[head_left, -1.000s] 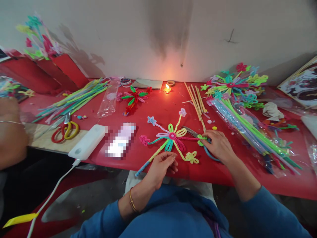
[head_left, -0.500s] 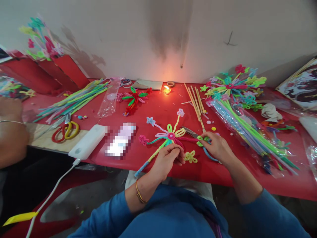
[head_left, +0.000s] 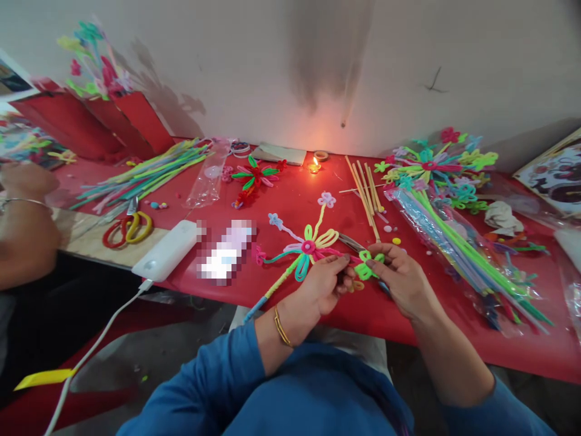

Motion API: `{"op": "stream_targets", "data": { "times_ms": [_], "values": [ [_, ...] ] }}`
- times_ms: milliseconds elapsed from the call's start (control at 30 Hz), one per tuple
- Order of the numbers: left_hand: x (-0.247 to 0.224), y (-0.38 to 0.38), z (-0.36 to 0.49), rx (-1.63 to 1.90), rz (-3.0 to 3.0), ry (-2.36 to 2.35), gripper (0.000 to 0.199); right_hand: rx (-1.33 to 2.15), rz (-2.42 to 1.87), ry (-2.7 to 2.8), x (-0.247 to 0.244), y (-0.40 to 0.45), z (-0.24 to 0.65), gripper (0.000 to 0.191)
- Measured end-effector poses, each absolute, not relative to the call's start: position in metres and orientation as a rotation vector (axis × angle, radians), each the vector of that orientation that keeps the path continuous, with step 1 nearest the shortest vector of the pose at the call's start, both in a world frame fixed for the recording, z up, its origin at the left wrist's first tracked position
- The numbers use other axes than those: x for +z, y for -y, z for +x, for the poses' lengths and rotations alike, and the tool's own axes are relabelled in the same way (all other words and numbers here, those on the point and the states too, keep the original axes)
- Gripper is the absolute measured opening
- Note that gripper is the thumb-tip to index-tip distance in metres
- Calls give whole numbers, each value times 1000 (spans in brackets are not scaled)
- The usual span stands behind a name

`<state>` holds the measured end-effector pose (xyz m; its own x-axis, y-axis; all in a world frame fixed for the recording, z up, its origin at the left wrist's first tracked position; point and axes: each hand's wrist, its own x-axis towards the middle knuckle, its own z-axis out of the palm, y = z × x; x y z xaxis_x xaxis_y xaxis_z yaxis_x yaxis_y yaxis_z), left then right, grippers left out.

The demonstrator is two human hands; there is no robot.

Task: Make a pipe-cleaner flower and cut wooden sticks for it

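Observation:
A pipe-cleaner flower with a pink centre, colored petals and several thin arms lies at the table's front edge, its yellow and blue stem pointing down left. My left hand is closed around the pink arm on the flower's right side. Between the fingers of my right hand is a small green flower, at the end of that pink arm. A yellow flower shows partly beneath my left fingers. Dark scissors lie just behind my hands, their handles partly hidden.
A lit candle burns near the wall. Red-yellow scissors, a white power bank and a blurred phone lie left. Wrapped pipe cleaners lie right, sticks behind. Another person's arm is far left.
My left hand has moved right, onto the pink arm and partly over the yellow flower. The green flower shows more clearly in my right fingers. The view has shifted slightly.

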<state>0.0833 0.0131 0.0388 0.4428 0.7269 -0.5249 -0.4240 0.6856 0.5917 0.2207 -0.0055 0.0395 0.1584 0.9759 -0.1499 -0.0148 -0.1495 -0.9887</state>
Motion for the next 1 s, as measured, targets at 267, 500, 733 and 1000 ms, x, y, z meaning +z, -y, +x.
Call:
{"op": "stream_targets", "data": {
  "times_ms": [267, 500, 733, 1000],
  "values": [
    [38, -10, 82, 791, 428, -834, 21, 1015, -1354, 1011, 34, 18, 212, 34],
    [49, -6, 76, 684, 607, -939, 23, 989, -1516, 1292, 45, 7, 224, 35],
    [57, -6, 66, 580, 718, -961, 21, 1116, -1546, 1705, 63, -7, 232, 29],
    [58, -7, 62, 533, 778, -965, 20, 1145, -1482, 1899, 70, -21, 228, 30]
  ]
}}
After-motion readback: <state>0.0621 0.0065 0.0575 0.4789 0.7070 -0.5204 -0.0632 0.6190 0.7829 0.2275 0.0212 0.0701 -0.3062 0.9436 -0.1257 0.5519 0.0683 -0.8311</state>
